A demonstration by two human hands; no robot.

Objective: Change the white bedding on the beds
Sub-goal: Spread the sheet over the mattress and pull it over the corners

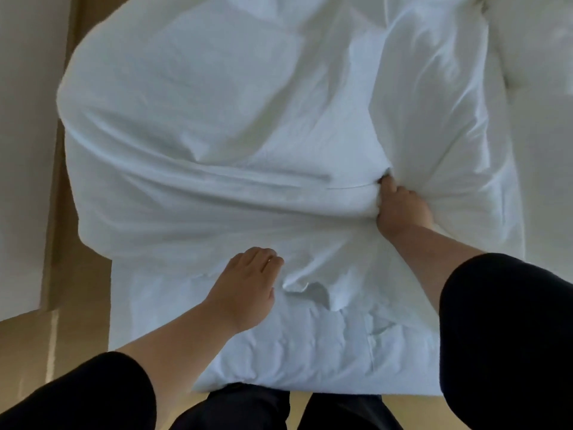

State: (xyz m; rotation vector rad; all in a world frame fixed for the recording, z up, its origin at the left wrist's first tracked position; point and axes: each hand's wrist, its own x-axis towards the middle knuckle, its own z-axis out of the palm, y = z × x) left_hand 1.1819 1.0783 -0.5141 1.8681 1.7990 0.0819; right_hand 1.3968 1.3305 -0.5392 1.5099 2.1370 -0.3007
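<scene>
A person stands at the foot of a bed, looking down at a rumpled white sheet (217, 135) that covers the mattress from centre frame out to twelve o'clock. The right hand (400, 209), at three o'clock, curls its fingers tightly around a bunched fold, while the left hand (245, 290), at seven o'clock, rests on the cloth with fingers loosely bent, gripping nothing. To do this step well, it likely helps to pin the fabric with the left hand and pull the gathered fold evenly.

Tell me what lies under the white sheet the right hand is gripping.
Under the white sheet, only a quilted white mattress layer shows at the near edge. The right hand bunches the sheet; everything farther underneath is covered.
</scene>
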